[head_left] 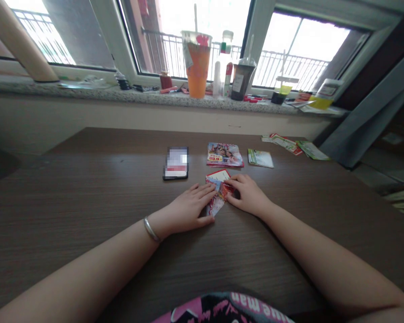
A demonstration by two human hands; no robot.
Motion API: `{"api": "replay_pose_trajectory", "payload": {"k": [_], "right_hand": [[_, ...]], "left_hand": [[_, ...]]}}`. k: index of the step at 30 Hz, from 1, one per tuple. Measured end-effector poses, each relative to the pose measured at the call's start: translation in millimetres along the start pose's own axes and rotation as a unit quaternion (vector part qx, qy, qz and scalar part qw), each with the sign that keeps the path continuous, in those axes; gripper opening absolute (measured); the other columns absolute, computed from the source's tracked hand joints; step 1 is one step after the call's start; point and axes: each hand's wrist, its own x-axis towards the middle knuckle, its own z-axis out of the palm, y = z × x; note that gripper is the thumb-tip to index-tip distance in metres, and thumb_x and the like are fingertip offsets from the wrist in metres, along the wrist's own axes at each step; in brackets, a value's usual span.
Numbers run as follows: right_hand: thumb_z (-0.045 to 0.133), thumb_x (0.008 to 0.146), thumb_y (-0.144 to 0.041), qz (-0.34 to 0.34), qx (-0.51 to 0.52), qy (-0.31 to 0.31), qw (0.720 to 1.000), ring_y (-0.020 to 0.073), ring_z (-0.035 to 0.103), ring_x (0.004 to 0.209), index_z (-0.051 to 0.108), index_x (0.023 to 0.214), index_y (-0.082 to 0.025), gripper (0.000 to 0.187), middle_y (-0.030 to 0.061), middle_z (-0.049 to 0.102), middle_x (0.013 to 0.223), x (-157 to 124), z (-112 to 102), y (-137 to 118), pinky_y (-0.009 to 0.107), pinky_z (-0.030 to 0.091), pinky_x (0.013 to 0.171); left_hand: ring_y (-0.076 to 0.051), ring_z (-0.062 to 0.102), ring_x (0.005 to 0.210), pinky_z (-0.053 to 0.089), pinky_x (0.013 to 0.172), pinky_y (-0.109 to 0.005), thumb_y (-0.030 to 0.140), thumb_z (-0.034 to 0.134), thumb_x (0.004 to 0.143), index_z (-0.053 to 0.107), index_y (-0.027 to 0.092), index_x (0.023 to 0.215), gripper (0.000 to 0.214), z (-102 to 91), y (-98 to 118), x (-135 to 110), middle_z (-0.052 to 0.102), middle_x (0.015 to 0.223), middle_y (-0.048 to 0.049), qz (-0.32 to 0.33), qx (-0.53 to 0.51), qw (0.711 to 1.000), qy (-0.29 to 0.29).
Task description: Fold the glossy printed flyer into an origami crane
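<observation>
A colourful printed leaflet (pixel 216 207) lies partly folded on the table in front of me, with a white, red-edged part (pixel 219 175) showing at its far end. My left hand (pixel 191 207) rests flat on its left side, fingers stretched out and thumb apart, a silver bangle at the wrist. From the right, my right hand (pixel 247 194) has its fingers and thumb closed at the leaflet's right edge. Parts of the folds are hidden under my fingers. Just beyond lies a small stack of similar leaflets (pixel 225 155), the top one printed with a photo and "89.9".
A phone (pixel 177 162) lies left of the leaflet stack. To the right are a small green-and-white paper stack (pixel 260 158) and several loose leaflets (pixel 284 143). The windowsill (pixel 148 98) behind the table (pixel 87 193) carries an orange drink cup (pixel 198 67), a dark cup (pixel 241 80) and bottles.
</observation>
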Motion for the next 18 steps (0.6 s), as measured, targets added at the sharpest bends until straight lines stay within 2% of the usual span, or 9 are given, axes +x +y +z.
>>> {"api": "replay_pose_trajectory", "payload": {"k": [3, 7, 10, 14, 18], "right_hand": [[0.06, 0.083, -0.043, -0.001, -0.002, -0.004, 1.0, 0.028, 0.051, 0.109, 0.059, 0.126, -0.017, 0.05, 0.0128, 0.059, 0.117, -0.7, -0.1, -0.3, 0.044, 0.043, 0.095], [0.059, 0.083, -0.046, -0.001, -0.002, -0.008, 1.0, 0.0283, 0.051, 0.111, 0.059, 0.127, -0.018, 0.053, 0.0131, 0.058, 0.12, -1.1, 0.0, 0.0, 0.045, 0.043, 0.096], [0.059, 0.083, -0.047, -0.002, 0.0, -0.006, 1.0, 0.0285, 0.051, 0.112, 0.058, 0.127, -0.019, 0.053, 0.0132, 0.057, 0.122, -1.7, 0.4, 0.4, 0.046, 0.042, 0.097], [0.06, 0.082, -0.046, -0.001, 0.002, -0.005, 1.0, 0.0292, 0.049, 0.115, 0.058, 0.127, -0.017, 0.054, 0.0135, 0.056, 0.126, -3.0, 1.1, 0.0, 0.046, 0.041, 0.099], [0.06, 0.083, -0.041, -0.001, 0.011, 0.001, 1.0, 0.0278, 0.049, 0.115, 0.059, 0.126, -0.016, 0.05, 0.0131, 0.057, 0.125, -3.9, 1.3, -0.4, 0.044, 0.041, 0.101]], "left_hand": [[-0.027, 0.017, 0.145, 0.011, 0.117, -0.047, 0.065, 0.052, 0.082, 0.025, 0.018, 0.149, 0.086, -2.3, -3.0, 0.3, 0.018, 0.157, -0.0133, -0.009, 0.002, 0.999, -0.044], [-0.029, 0.012, 0.146, 0.012, 0.116, -0.048, 0.069, 0.054, 0.078, 0.02, 0.021, 0.15, 0.093, -7.5, -3.8, -0.9, 0.012, 0.158, -0.0131, -0.003, 0.0, 0.998, -0.063], [-0.029, 0.015, 0.146, 0.014, 0.116, -0.046, 0.067, 0.052, 0.082, 0.021, 0.022, 0.15, 0.088, -8.5, -6.2, -2.4, 0.015, 0.157, -0.0131, 0.006, -0.001, 0.998, -0.059], [-0.024, 0.019, 0.145, 0.015, 0.116, -0.042, 0.058, 0.042, 0.092, 0.026, 0.023, 0.149, 0.069, -6.6, -10.6, -2.7, 0.021, 0.157, -0.0097, 0.021, 0.007, 0.999, -0.042], [-0.024, 0.027, 0.142, 0.018, 0.116, -0.04, 0.051, 0.044, 0.093, 0.032, 0.02, 0.146, 0.063, -4.2, -11.6, -1.7, 0.029, 0.154, -0.0093, 0.019, 0.023, 1.0, -0.004]]}}
